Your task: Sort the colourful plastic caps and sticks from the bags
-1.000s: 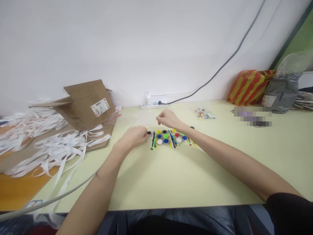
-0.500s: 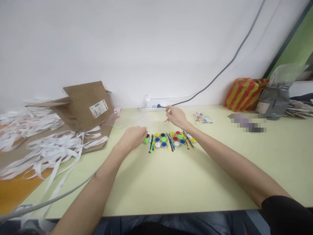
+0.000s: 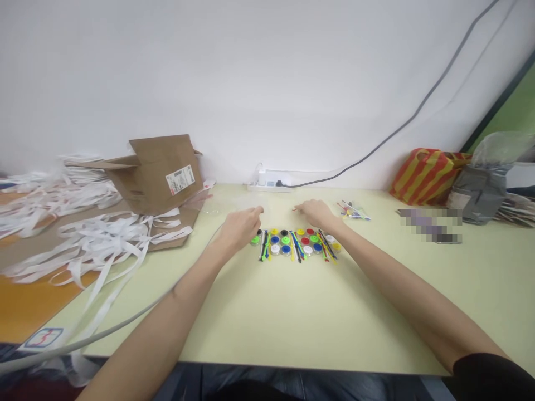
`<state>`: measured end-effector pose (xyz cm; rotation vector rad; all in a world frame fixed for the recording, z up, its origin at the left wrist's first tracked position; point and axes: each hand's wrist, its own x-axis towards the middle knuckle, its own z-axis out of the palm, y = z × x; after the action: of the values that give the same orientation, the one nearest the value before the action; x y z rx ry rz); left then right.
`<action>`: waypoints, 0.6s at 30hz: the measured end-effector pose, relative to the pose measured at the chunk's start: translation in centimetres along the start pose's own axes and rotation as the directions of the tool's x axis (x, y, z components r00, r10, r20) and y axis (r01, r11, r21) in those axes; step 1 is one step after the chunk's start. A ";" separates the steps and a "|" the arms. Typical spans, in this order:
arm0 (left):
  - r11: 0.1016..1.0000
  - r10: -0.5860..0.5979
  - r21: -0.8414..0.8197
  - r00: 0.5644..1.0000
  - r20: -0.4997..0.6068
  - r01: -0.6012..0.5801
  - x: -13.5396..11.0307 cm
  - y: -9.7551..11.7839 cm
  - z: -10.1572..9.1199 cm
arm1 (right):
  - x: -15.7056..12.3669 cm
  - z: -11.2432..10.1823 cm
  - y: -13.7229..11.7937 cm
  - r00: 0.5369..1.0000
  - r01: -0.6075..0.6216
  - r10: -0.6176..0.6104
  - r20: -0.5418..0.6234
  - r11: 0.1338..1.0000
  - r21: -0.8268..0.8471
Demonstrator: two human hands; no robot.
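Rows of coloured round lids [image 3: 286,240] lay with coloured sticks [image 3: 297,246] between them, in the middle of the pale worktop [image 3: 292,317]. The left hand [image 3: 241,229] hung just beside the row's left end, fingers curled narrowly; the right hand [image 3: 316,214] hovered just above its far edge, fingers drawn close. I couldn't tell whether either held anything. Beyond lay a bundle of small coloured pieces [image 3: 353,210] and a power strip [image 3: 270,188]; a cardboard box [image 3: 161,174] and white paper strips [image 3: 90,245] sat left, a striped bag [image 3: 428,177] right.
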<state>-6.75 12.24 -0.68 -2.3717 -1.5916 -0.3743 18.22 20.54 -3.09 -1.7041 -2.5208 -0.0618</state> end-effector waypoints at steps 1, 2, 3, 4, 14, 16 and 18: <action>1.000 -0.003 -0.014 1.000 -0.014 0.003 0.0 0.1 -0.1 | -0.1 -0.2 0.1 1.000 -0.027 0.027 -0.012 1.000 -0.009; 1.000 -0.006 -0.030 1.000 -0.029 0.005 0.0 0.2 -0.1 | -0.2 -0.5 0.1 0.998 -0.053 0.053 -0.024 0.998 -0.014; 0.999 -0.006 -0.050 0.999 -0.043 0.004 0.1 0.3 -0.2 | -0.3 -0.9 0.1 0.996 -0.077 0.076 -0.038 0.997 -0.015; 0.997 -0.003 -0.073 0.998 -0.058 -0.001 0.0 0.4 -0.2 | -0.3 -1.3 0.0 0.994 -0.096 0.095 -0.053 0.995 -0.010; 0.861 0.147 -0.444 0.957 -0.251 -0.249 -0.8 3.0 0.4 | -6.6 -6.5 -6.0 0.902 0.376 -0.178 -0.393 0.770 0.516; 0.843 0.215 -0.425 0.931 -0.294 -0.329 -1.1 4.1 -0.2 | -9.5 -6.1 -6.6 0.869 0.429 -0.241 -0.432 0.802 0.415; 0.840 0.313 -0.339 0.888 -0.336 -0.424 -1.4 5.4 -0.7 | -11.9 -5.2 -6.5 0.859 0.419 -0.223 -0.461 0.824 0.382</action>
<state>-2.29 8.84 -0.92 -2.7057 -0.9655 -0.9720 16.88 6.69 0.95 -0.9442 -2.2412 0.1553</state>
